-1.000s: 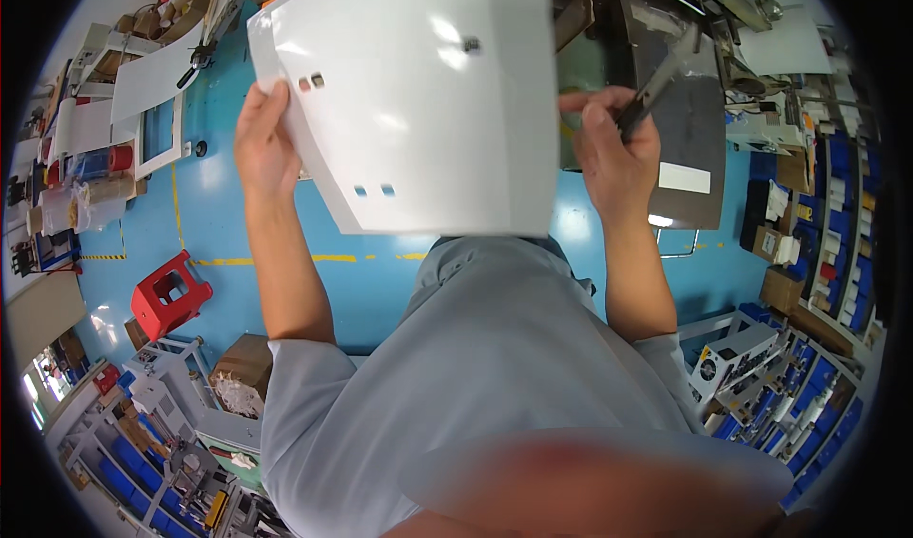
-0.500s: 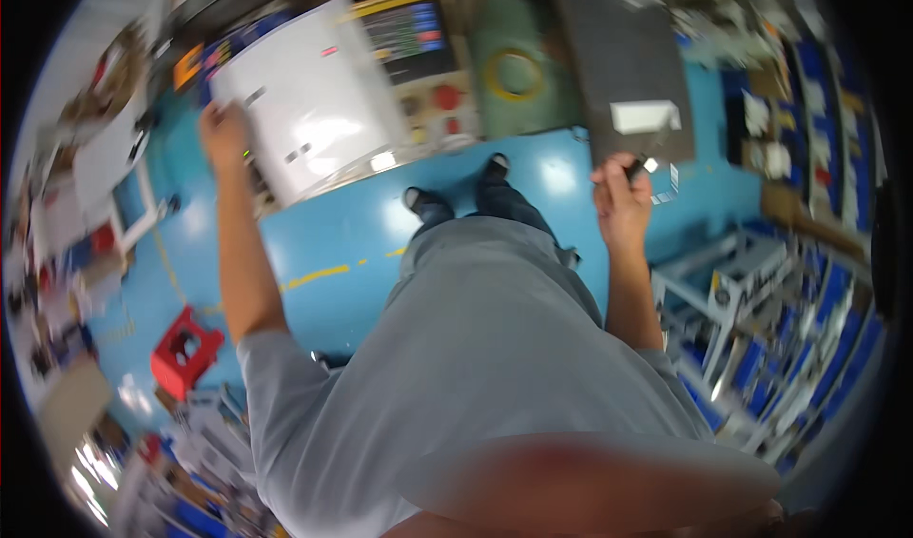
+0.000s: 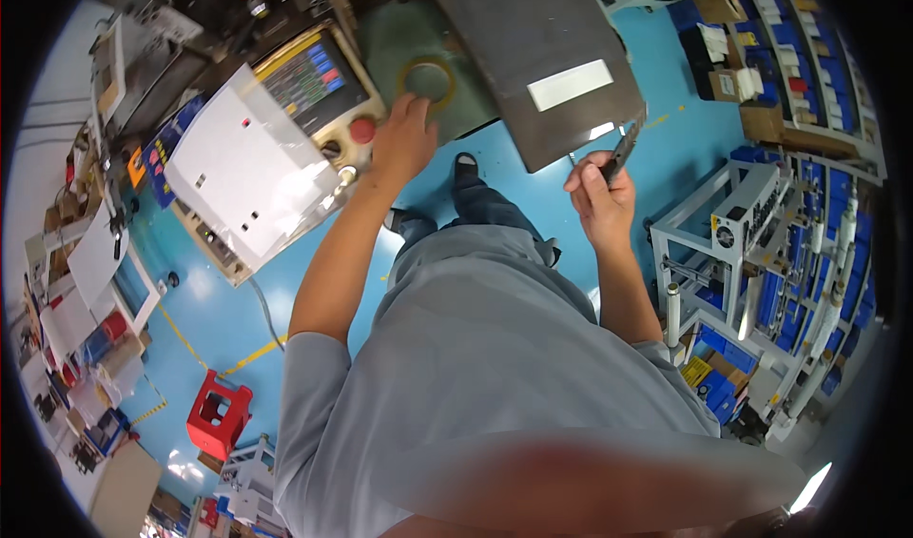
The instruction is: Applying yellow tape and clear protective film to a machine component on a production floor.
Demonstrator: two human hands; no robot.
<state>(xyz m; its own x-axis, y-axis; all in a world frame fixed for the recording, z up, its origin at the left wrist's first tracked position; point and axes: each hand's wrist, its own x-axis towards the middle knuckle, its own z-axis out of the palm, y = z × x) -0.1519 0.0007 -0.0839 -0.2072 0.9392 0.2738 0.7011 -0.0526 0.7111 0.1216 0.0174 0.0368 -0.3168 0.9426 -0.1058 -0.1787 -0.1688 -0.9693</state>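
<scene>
My left hand [image 3: 407, 143] reaches to the near edge of a yellow ring, apparently a roll of tape [image 3: 427, 70], lying flat on a green surface [image 3: 380, 39]. Its fingertips are at the ring's rim and appear slightly apart; a firm hold is not visible. My right hand [image 3: 604, 200] is closed around a dark slim utility knife [image 3: 620, 154], its tip pointing up and away. That hand is beside the near right corner of a dark grey panel [image 3: 495, 53], which carries a white rectangular label [image 3: 571, 85].
Left of the green surface stands a control panel with a screen [image 3: 314, 79] and a red button [image 3: 362, 130], partly covered by a white sheet [image 3: 249, 167]. A red stool [image 3: 220, 414] is at lower left. White frames [image 3: 713, 224] and shelves with blue bins [image 3: 799, 72] line the right.
My left hand has moved right, from the white sheet's left edge to the yellow ring. My right hand keeps the knife beside the grey panel. The whole view has turned.
</scene>
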